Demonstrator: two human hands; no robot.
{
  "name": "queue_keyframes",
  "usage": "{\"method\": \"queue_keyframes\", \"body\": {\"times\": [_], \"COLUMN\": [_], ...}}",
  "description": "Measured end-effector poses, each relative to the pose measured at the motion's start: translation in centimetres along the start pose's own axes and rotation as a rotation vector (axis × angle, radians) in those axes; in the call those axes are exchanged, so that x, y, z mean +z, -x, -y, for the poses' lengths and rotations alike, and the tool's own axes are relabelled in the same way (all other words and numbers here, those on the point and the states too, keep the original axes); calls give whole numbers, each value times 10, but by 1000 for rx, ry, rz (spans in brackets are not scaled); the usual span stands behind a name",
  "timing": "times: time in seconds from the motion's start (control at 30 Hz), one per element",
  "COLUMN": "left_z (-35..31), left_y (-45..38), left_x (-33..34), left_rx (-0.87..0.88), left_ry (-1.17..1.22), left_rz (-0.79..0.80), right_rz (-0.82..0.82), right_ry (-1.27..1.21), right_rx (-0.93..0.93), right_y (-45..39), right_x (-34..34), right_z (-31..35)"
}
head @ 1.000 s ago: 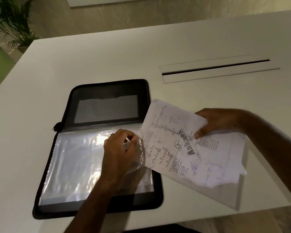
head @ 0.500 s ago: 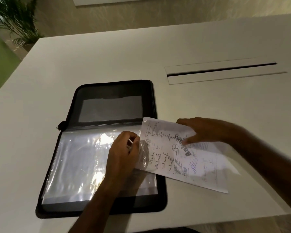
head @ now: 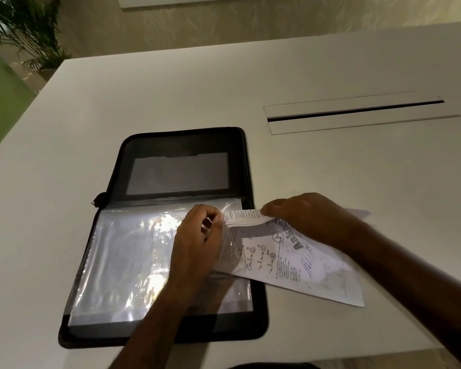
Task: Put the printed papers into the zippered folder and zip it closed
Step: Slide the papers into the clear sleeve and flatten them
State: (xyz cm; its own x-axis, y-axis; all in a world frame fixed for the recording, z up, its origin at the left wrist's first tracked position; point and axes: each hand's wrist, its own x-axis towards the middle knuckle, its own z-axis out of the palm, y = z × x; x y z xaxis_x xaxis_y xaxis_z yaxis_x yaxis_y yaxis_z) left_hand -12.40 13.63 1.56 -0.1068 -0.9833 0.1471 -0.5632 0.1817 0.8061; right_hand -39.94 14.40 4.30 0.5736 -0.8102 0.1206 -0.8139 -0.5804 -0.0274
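A black zippered folder (head: 181, 141) lies open on the white table (head: 171, 89), with shiny clear plastic sleeves (head: 128, 262) filling its near half. My left hand (head: 197, 243) pinches the right edge of a sleeve and lifts it. The printed papers (head: 290, 265) lie slanted over the folder's right rim, their left end tucked under the lifted plastic. My right hand (head: 304, 217) grips the papers at their top left corner, where a sheet curls over. The zipper pull (head: 97, 199) shows at the folder's left spine.
A long cable slot with a white flap (head: 354, 113) is set into the table at the back right. A potted plant (head: 24, 30) stands on the floor beyond the table's far left corner. The table's near edge runs just below the folder.
My right hand has brought the papers down and leftwards from above the table to the sleeve's opening. My left hand has stayed at the sleeve edge.
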Motion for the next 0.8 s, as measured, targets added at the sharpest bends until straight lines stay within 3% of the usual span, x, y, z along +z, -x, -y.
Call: {"method": "queue_keyframes", "body": {"times": [0.17,0.4,0.5,0.8], "left_z": [-11,-11,-5,-4], "left_y": [1,-6,-5,-2], "left_x": [-3,-3,1,8], "left_rx": [51,210,234,324], "left_ry": [31,-187,-219,-277], "left_rz": [10,77,52,-16], "right_rz": [19,34,67,88], "right_ry": [32,-31,-145,-179], "right_rx": [-3,24,82,240], "right_y": [-17,-36,-47,-63], "right_x": [0,5,6,12], "right_z": [1,5,7,12]}}
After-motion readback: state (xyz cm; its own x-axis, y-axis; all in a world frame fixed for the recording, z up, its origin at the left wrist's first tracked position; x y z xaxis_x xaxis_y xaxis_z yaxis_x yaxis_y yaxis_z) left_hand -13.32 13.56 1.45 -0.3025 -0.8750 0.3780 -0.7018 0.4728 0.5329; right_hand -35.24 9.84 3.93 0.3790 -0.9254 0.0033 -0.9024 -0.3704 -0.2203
